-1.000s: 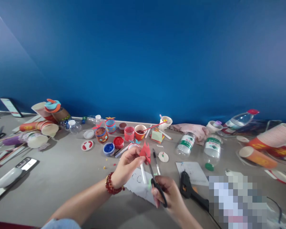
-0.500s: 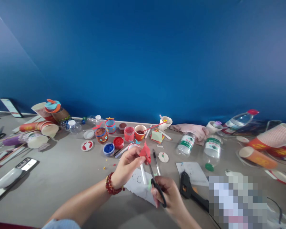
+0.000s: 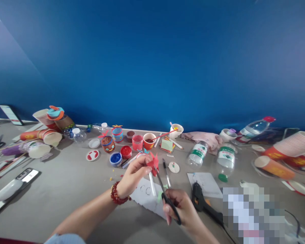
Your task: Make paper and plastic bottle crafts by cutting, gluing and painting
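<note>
Between the thumb and fingers of my left hand (image 3: 137, 172) is a small piece of red paper (image 3: 154, 162) with pointed tips. My right hand (image 3: 179, 206) grips the black handles of a pair of scissors (image 3: 170, 206). Their blades point up and away, and the tips meet the lower part of the red paper. Whether the blades are parted is too small to tell. Under both hands lies a white sheet (image 3: 145, 191) with drawn marks, and a white pen (image 3: 152, 184) rests on it. A black-capped pen (image 3: 166, 173) lies just right of the paper.
Paint pots in blue (image 3: 116, 158) and red (image 3: 126, 152) stand beyond my left hand. A black glue gun (image 3: 200, 200) lies right of my right hand, its cord trailing. Plastic bottles (image 3: 226, 159) and paper cups (image 3: 292, 152) are at the right; a phone (image 3: 14, 189) lies at the left.
The scissor blades have moved up against the red paper and lean further left. The red paper has turned a little, its points now more spread. My left hand has shifted slightly left.
</note>
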`<act>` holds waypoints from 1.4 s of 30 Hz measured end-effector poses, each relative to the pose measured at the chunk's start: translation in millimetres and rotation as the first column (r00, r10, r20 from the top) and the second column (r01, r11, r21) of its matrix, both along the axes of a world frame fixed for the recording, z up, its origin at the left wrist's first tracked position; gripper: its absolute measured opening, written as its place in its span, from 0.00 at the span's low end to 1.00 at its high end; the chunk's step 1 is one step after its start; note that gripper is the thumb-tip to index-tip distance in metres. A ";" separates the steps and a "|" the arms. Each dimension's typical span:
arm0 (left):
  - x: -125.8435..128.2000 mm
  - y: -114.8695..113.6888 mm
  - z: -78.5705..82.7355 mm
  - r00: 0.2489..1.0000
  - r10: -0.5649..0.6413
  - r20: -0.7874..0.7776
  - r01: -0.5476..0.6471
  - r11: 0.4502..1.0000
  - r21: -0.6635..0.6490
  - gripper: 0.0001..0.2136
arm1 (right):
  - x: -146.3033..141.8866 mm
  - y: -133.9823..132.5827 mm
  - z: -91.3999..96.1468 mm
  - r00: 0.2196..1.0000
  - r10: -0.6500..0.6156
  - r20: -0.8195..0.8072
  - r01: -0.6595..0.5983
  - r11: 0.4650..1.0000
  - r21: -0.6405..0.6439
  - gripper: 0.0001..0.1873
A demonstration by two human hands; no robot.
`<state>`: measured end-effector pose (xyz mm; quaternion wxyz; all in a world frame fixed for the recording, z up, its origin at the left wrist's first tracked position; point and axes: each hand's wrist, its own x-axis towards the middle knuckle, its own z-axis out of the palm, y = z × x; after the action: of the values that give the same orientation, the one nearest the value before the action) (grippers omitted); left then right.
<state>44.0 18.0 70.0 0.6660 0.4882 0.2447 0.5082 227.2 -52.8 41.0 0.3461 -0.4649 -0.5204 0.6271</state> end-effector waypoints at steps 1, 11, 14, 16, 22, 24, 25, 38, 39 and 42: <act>-1.1 0.5 1.8 1.000 -0.013 -0.020 0.013 1.000 0.006 0.05 | 1.3 0.3 -0.9 1.000 0.007 -0.004 -0.007 1.000 -0.008 0.31; -9.1 1.7 2.6 0.981 -0.139 -0.138 0.140 0.990 -0.009 0.08 | 9.2 1.5 -6.3 0.999 0.049 -0.010 -0.049 0.998 -0.027 0.29; -9.4 1.3 1.4 0.979 -0.142 -0.145 0.142 0.990 -0.011 0.08 | 8.1 1.2 -3.6 0.998 0.052 -0.019 -0.052 0.998 -0.023 0.29; -9.3 1.3 1.3 0.978 -0.144 -0.151 0.145 0.989 -0.006 0.08 | 7.4 1.0 -3.5 0.999 0.046 -0.015 -0.046 0.999 -0.025 0.30; -9.0 2.3 1.6 0.978 -0.142 -0.155 0.148 0.989 0.025 0.08 | 6.9 2.0 -4.5 0.999 0.034 -0.006 -0.034 0.999 -0.035 0.31; -8.8 2.7 1.7 0.977 -0.143 -0.157 0.150 0.988 0.034 0.09 | 6.7 2.3 -3.5 0.999 0.037 -0.001 -0.037 0.999 -0.038 0.32; -8.6 2.8 1.6 0.977 -0.143 -0.159 0.150 0.988 0.036 0.09 | 6.6 2.5 -2.9 0.999 0.040 0.005 -0.040 0.998 -0.039 0.32; -8.8 3.0 5.8 0.971 -0.122 -0.206 0.139 0.988 0.069 0.10 | 9.5 3.7 -7.1 0.999 0.046 -0.026 -0.047 0.998 -0.035 0.30; -8.9 2.8 6.5 0.971 -0.119 -0.210 0.135 0.989 0.067 0.10 | 9.6 3.7 -7.4 0.998 0.046 -0.033 -0.047 0.998 -0.034 0.30; -9.4 2.3 7.6 0.970 -0.119 -0.212 0.135 0.989 0.061 0.11 | 8.6 3.6 -6.2 0.998 0.042 -0.036 -0.043 0.999 -0.030 0.30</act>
<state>34.7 20.3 77.7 0.6492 0.5780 0.2617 0.4195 235.8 -49.2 34.8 0.3349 -0.4479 -0.5143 0.6502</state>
